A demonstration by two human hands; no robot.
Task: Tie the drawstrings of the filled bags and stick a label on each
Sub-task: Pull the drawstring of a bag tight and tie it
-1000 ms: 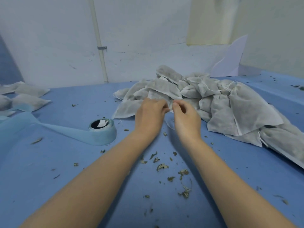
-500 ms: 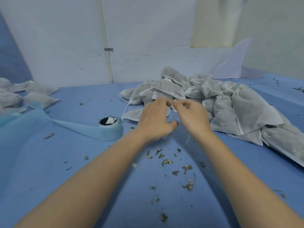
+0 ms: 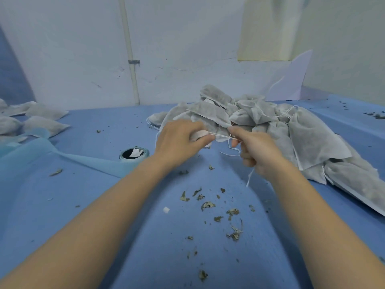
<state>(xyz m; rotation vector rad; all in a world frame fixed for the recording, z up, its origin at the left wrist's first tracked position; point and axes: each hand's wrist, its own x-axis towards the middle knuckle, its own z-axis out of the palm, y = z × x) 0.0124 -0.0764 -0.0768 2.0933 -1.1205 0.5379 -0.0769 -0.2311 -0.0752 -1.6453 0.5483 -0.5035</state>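
Blue tabletop (image 3: 62,205) across whole lower frame. Heap of filled grey-white bags (image 3: 270,130) right of centre, reaching toward right edge. Second group of bags (image 3: 39,122) at left edge, well apart. Left hand (image 3: 179,140) at centre, fingers curled round neck of one small bag (image 3: 200,135) at near edge of heap. Right hand (image 3: 256,151) just beside, pinching white drawstring (image 3: 220,135) pulled taut between both hands; loose end dangling below. Pale blue label roll (image 3: 134,154) left of left hand, strip trailing toward left edge. Dried leaf crumbs (image 3: 208,205) scattered at lower centre.
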